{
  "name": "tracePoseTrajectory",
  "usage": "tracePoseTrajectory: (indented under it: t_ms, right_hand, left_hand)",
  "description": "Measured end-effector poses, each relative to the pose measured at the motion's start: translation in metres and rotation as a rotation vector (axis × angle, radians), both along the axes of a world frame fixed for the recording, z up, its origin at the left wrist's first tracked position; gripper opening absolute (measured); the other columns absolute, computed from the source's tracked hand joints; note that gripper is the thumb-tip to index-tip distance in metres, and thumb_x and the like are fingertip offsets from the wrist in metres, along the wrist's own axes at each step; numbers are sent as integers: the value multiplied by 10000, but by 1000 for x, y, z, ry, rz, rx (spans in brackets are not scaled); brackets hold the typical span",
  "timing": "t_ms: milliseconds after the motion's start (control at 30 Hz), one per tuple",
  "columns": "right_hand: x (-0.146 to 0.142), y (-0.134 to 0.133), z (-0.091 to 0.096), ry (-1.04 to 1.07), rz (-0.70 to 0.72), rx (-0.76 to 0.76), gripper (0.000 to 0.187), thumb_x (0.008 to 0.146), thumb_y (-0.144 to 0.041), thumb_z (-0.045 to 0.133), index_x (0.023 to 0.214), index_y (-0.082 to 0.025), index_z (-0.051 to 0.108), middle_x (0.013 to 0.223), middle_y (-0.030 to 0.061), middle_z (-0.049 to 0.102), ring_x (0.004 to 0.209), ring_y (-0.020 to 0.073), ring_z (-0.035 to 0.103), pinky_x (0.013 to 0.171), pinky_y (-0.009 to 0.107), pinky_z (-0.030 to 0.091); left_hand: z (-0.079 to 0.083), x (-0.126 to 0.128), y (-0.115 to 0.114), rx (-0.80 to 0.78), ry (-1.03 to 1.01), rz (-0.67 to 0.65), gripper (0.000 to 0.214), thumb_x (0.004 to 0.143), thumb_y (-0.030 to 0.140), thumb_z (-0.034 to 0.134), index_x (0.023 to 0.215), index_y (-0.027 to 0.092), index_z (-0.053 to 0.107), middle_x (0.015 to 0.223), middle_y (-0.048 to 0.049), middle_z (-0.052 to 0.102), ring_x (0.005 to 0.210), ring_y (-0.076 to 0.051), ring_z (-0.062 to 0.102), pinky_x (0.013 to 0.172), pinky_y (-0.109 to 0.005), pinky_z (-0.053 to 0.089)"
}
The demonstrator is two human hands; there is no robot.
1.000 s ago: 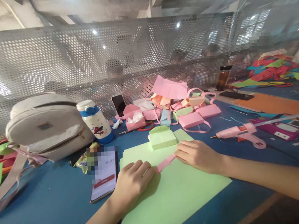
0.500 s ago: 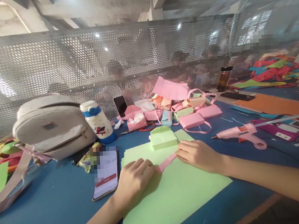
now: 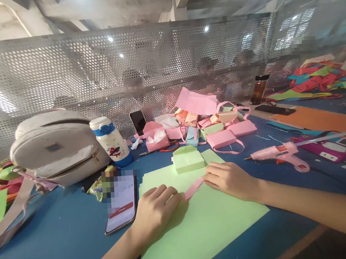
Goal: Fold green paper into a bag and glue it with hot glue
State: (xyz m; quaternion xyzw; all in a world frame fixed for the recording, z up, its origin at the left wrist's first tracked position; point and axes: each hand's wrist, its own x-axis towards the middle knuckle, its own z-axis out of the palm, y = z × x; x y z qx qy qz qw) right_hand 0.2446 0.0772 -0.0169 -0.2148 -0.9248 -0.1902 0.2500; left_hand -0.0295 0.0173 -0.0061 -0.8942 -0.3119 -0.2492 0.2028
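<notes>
A short pink paper strip (image 3: 193, 188) with an uneven edge lies over the green paper sheets (image 3: 208, 229). The fingers of my left hand (image 3: 158, 208) are closed on its lower left end. At the upper right end, my right hand (image 3: 227, 177) pinches the strip, its fingertips partly hiding that end. Just beyond the strip sits a folded green paper box (image 3: 188, 159) with its flap raised, touched by neither hand. A phone with a lit screen (image 3: 120, 207) lies left of my left hand.
A pink hot glue gun (image 3: 280, 154) rests to the right, beside a purple case (image 3: 323, 149). Pink paper bags (image 3: 222, 138) are heaped at the back. On the left stand a white bottle (image 3: 111, 143) and a pale backpack (image 3: 56, 144). A perforated metal screen (image 3: 93, 72) closes off the far side.
Both hands keep their hold on the pink strip, almost without moving. The view has shifted very slightly. At the far right edge, another person's hand has gone out of view.
</notes>
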Motion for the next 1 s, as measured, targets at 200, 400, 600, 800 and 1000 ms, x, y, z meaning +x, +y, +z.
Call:
tracePoseTrajectory:
  t_ms: [200,400,600,800,1000]
  right_hand:
    - [-1,-3,2,64,51,-32,228,985,-146,500,814,-156,650,729,21,591,688,156,543,588,276,364]
    - [-10,-10,5,91,89,-98,183,992,-195,517,880,-153,656,792,31,617,734,160,571,609,268,389]
    - [-18,-10,6,54,77,-54,269,997,-150,477,787,-161,644,723,16,582,671,149,521,579,269,351]
    - [-20,-10,5,67,84,-77,280,995,-131,464,792,-160,655,727,17,581,679,150,516,576,277,345]
    - [-18,-10,4,49,79,-55,269,979,-101,469,787,-160,648,725,13,565,669,152,492,566,283,317]
  left_hand:
    - [0,0,0,-18,-30,0,160,987,159,484,897,185,614,790,-4,677,654,-155,586,536,-295,334]
    - [0,2,-2,-29,-55,-7,161,978,134,495,882,183,614,772,1,674,645,-151,585,541,-292,339]
    - [0,3,-2,-29,-82,-24,145,957,108,515,879,182,612,765,-1,673,637,-149,586,546,-280,343]
    - [1,3,-2,-21,-96,-39,128,963,130,522,883,184,607,752,-2,674,622,-150,577,544,-278,335]
    - [-1,1,-2,-34,-104,-40,105,963,127,529,927,183,611,798,-7,689,653,-151,594,564,-277,358]
